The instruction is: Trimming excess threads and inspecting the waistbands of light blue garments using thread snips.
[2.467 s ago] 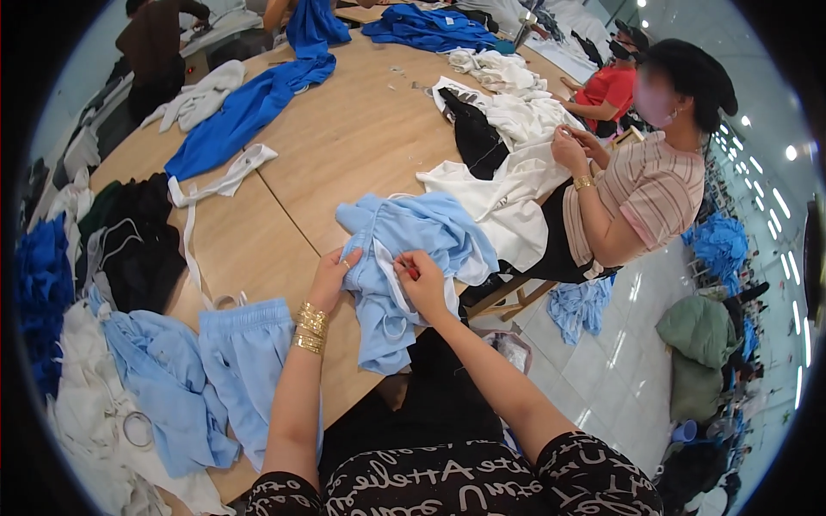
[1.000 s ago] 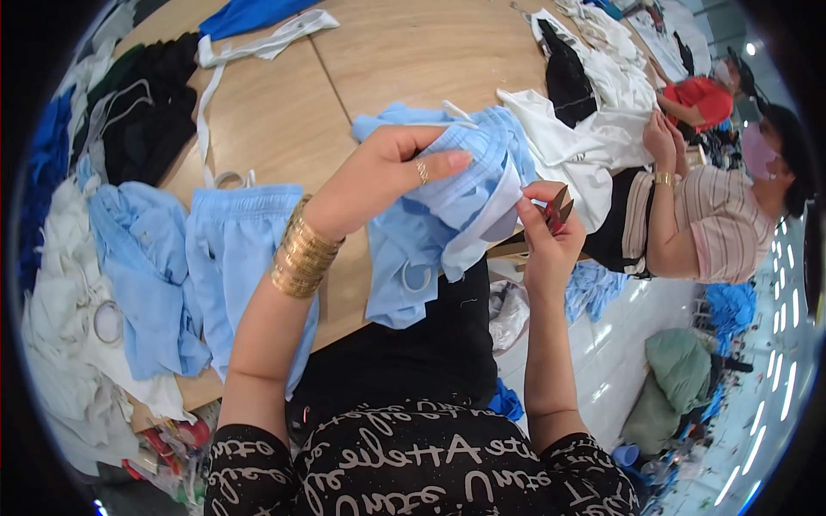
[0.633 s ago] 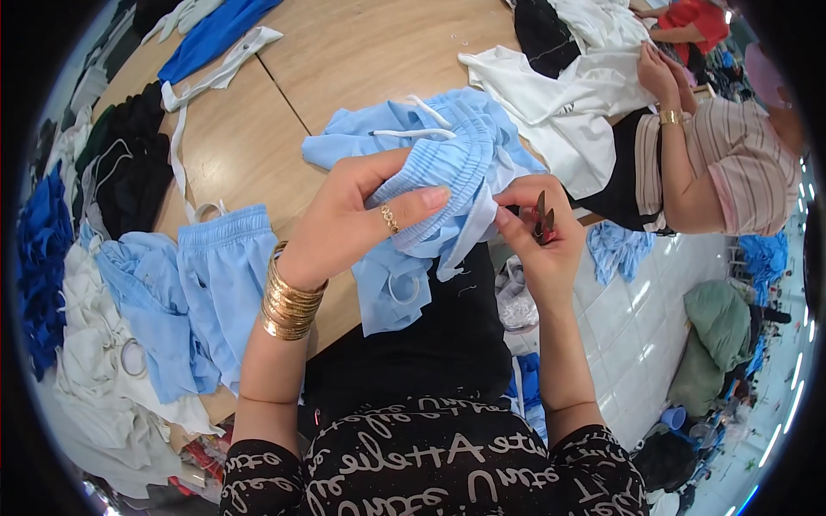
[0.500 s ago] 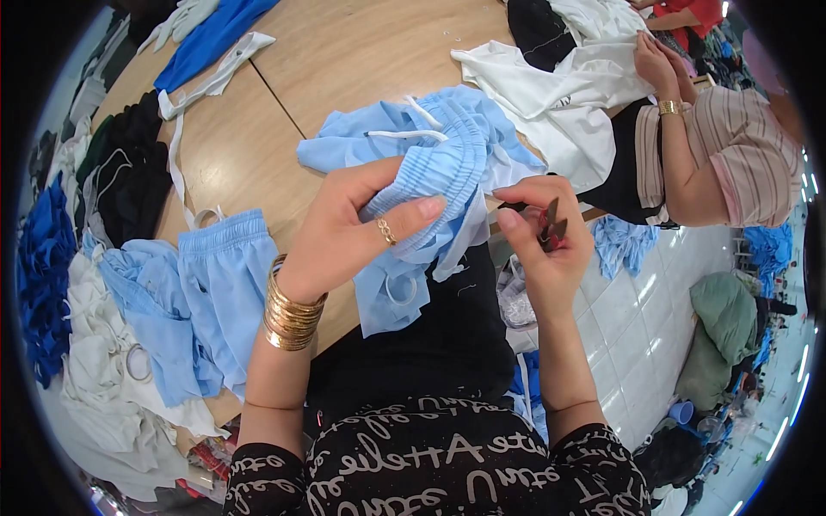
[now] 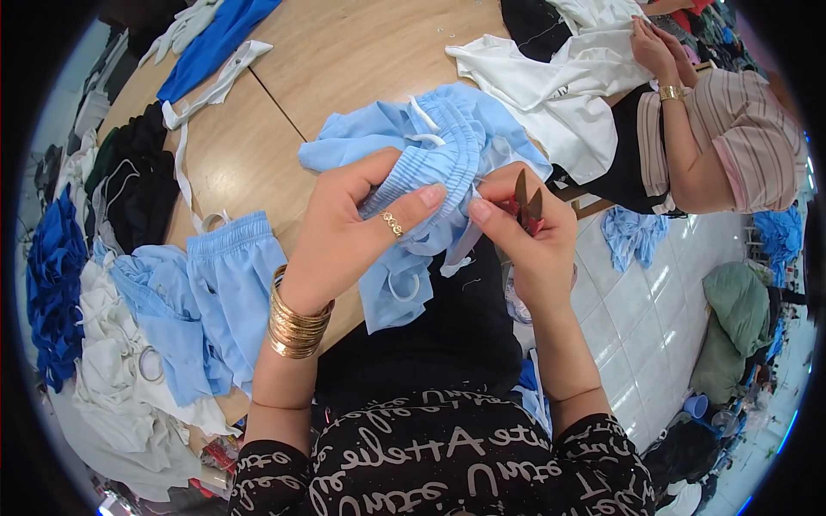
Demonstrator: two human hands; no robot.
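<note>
Light blue shorts [image 5: 456, 129] with a gathered elastic waistband and a white drawstring lie bunched at the table's near edge. My left hand [image 5: 357, 215] is closed on the waistband, its thumb pressed on top of the gathers. Thumb and forefinger of my right hand [image 5: 525, 219] pinch the cloth at the right side of the waistband. That hand also keeps red-handled thread snips [image 5: 529, 206] in its palm, their dark blades spread and pointing up, away from the cloth. The fingers beneath the fabric are hidden.
More light blue shorts [image 5: 232, 258] lie on the wooden table [image 5: 258, 129] at left, beside white cloth [image 5: 112, 344] and black garments [image 5: 138, 185]. On the right, a co-worker's hands [image 5: 658, 56] hold a white garment [image 5: 551, 95]. Green sacks [image 5: 731, 318] rest on the tiled floor.
My right hand has moved left and up to the waistband and now pinches its cloth. The snips moved along in it. My left hand keeps its hold.
</note>
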